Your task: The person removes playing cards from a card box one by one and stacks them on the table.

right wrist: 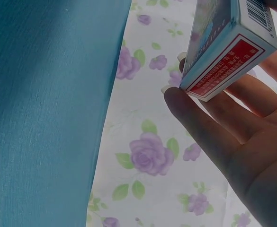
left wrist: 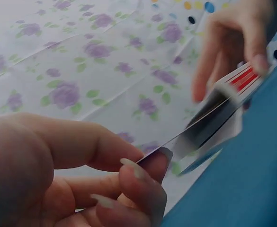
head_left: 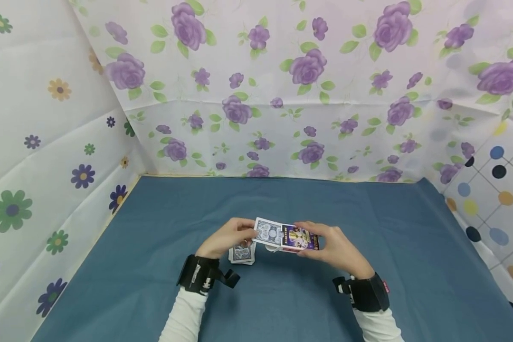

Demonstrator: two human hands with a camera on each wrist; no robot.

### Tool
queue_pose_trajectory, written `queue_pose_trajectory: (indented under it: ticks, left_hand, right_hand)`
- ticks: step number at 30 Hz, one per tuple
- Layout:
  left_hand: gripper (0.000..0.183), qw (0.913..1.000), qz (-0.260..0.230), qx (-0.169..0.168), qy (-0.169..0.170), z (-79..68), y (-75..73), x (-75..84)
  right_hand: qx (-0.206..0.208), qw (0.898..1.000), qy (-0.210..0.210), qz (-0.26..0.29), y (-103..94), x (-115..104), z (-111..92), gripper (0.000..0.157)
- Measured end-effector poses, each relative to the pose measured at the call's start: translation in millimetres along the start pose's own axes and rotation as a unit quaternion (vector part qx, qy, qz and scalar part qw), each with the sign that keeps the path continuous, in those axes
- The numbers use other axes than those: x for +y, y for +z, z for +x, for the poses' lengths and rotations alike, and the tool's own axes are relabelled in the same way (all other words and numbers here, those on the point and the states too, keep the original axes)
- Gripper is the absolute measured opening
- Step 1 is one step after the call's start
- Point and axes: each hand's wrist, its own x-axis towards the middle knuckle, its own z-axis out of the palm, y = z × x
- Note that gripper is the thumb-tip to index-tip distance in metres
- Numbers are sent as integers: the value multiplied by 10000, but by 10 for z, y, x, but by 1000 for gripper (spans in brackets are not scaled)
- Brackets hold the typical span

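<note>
In the head view my left hand (head_left: 227, 236) pinches a playing card (head_left: 268, 231) with a grey-blue patterned back, between thumb and fingers. The card's right end meets the open end of a purple card box (head_left: 300, 237), which my right hand (head_left: 337, 246) grips by its far end. Seen edge-on in the left wrist view, the card looks thin, and the box (left wrist: 246, 81) has a flap hanging at its mouth. The right wrist view shows the box's red-labelled side (right wrist: 226, 66) between thumb and fingers. Below the left hand lies a small stack of cards (head_left: 242, 254), partly covered by that hand.
A blue cloth (head_left: 282, 304) covers the table. Flower-printed sheets (head_left: 278, 109) stand along the back and left, and a dotted sheet (head_left: 491, 223) borders the right. Both wrists wear black straps (head_left: 367, 293).
</note>
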Motion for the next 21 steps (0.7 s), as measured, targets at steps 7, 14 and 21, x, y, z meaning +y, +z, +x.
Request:
queue_pose_trajectory:
  ticks: [7, 14, 21]
  left_hand:
    - [29, 9982, 133, 578, -87, -106, -204, -20]
    - [33, 9930, 35, 1174, -144, -133, -318, -102]
    - [28, 9831, 197, 1799, -291, -132, -424, -229]
  right_hand:
    - [38, 10000, -2, -14, -12, -6, -12, 65]
    - [20, 10000, -51, 76, 9, -8, -16, 65]
    - [42, 10000, -50, 2, 12, -9, -6, 65]
